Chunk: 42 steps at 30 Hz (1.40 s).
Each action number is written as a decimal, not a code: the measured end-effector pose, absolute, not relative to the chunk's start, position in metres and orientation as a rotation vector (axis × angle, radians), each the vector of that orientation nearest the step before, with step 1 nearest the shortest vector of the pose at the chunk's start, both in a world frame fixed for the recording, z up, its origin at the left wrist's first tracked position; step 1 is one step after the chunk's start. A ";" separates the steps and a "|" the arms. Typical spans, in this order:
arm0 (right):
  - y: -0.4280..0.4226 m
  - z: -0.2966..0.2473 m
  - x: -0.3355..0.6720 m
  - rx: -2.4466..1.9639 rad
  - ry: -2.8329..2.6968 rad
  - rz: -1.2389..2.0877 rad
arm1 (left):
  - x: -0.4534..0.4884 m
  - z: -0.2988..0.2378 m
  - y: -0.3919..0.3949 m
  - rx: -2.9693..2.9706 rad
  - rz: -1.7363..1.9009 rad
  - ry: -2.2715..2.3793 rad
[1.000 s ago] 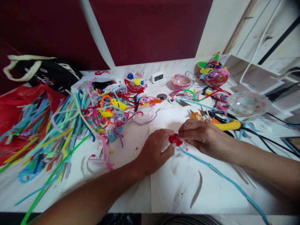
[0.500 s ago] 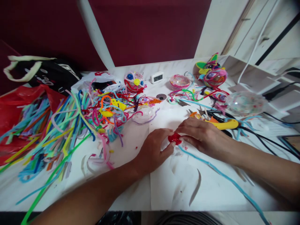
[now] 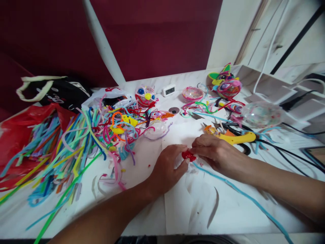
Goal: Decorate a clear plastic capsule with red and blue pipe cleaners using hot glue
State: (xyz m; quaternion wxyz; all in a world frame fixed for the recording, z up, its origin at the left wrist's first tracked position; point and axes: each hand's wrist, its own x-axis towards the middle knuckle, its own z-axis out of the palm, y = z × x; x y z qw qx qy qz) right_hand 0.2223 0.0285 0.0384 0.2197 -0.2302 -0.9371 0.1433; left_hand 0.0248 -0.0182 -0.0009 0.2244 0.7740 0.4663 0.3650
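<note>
My left hand (image 3: 170, 163) curls around the left side of a small round red piece (image 3: 188, 155), thumb at its near edge and fingers on its far side. From the right, the bent fingers of my right hand (image 3: 217, 151) press on the same piece. Clear plastic shows around and under the red piece, partly hidden by my hands. A light blue pipe cleaner (image 3: 236, 186) runs from beneath the red piece toward the table's front right edge. White paper (image 3: 188, 210) lies under the work.
Loose pipe cleaners (image 3: 76, 145) spread on the left, by a red bag (image 3: 15, 132). Decorated clear balls (image 3: 146, 96), a small clock (image 3: 168, 90) and a clear bowl (image 3: 264, 115) stand farther back. A yellow-handled tool (image 3: 238, 138) and cables lie beyond my right hand.
The view has tilted and shifted slightly, so the back of the table sits lower. My right fingers have drawn closer together over the red piece; my left hand keeps its hold.
</note>
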 end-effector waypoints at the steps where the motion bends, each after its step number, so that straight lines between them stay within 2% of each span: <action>1: 0.028 0.038 0.222 -0.639 -2.594 0.390 | 0.025 -0.001 -0.018 2.139 1.010 1.285; 16: 0.023 0.040 0.221 -0.773 -2.626 0.369 | 0.027 0.002 -0.023 2.042 1.041 1.428; 42: 0.022 0.035 0.222 -0.726 -2.498 0.470 | 0.025 0.006 -0.021 2.052 1.032 1.348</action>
